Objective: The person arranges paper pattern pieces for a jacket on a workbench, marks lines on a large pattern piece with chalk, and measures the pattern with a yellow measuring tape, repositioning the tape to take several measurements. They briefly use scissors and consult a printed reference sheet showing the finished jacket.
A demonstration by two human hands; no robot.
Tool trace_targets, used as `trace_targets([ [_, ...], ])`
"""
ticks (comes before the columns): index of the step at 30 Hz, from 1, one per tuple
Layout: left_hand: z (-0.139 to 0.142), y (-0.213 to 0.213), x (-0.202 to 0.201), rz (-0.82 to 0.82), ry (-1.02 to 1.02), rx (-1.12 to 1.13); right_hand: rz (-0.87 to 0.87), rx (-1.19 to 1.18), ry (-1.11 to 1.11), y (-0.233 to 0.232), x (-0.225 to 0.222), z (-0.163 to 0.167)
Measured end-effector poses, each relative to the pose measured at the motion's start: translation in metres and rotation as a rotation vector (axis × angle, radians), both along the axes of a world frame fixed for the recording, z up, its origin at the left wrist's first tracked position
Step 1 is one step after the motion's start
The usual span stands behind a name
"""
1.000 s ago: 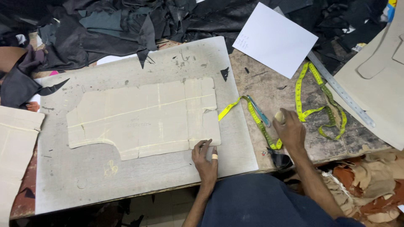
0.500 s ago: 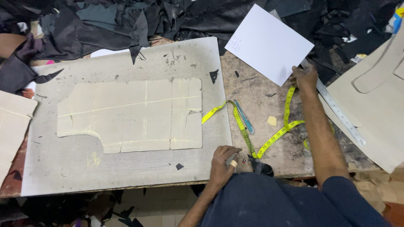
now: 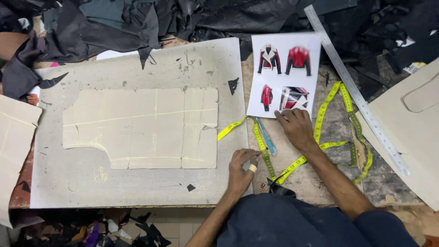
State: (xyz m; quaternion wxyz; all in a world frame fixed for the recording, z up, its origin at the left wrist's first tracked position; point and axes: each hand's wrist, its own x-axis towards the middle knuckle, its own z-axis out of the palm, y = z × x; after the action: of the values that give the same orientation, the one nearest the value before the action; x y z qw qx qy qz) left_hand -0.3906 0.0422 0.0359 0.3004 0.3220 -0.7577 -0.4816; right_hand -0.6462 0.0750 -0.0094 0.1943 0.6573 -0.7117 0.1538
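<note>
Both hands rest flat: the right hand [image 3: 296,128] presses the lower edge of a printed sheet of jacket pictures [image 3: 284,73], holding nothing; the left hand [image 3: 242,168] lies fingers spread on the grey cutting board [image 3: 137,59], touching the yellow tape measure [image 3: 322,114]. One jacket picture is blurred. Black leather scraps [image 3: 137,18] crowd the worn table.

Worn wooden worktable [image 3: 338,183] under even light, scrap-littered tiled floor [image 3: 178,226] below

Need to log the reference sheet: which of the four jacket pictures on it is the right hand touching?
The lower-right picture: the right hand has its fingertips at that picture's bottom edge on the white sheet; the other three lie clear of it.
</note>
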Motion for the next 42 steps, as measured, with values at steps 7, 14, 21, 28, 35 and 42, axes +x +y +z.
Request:
trace_targets([
  [7, -0.005, -0.05, -0.036, -0.102, 0.012, -0.12, -0.124, 0.138, -0.185, 0.0, 0.004, -0.007],
  [14, -0.01, -0.222, -0.115, 0.083, -0.218, -0.419, -0.21, 0.275, -0.198, 0.011, 0.038, -0.001],
  [21, 0.011, -0.329, -0.196, 0.096, -0.467, -0.655, -0.25, 0.248, -0.57, -0.03, 0.041, 0.01],
  [28, 0.004, -0.34, -0.224, 0.104, -0.6, -0.682, -0.371, 0.193, -0.549, -0.059, 0.009, -0.001],
  [35, -0.009, -0.354, -0.219, 0.107, -0.44, -0.767, -0.333, 0.223, -0.51, -0.064, 0.002, -0.02],
  [42, 0.0, -0.369, -0.227, 0.157, -0.484, -0.62, -0.317, 0.226, -0.489, -0.074, 0.001, -0.025],
])
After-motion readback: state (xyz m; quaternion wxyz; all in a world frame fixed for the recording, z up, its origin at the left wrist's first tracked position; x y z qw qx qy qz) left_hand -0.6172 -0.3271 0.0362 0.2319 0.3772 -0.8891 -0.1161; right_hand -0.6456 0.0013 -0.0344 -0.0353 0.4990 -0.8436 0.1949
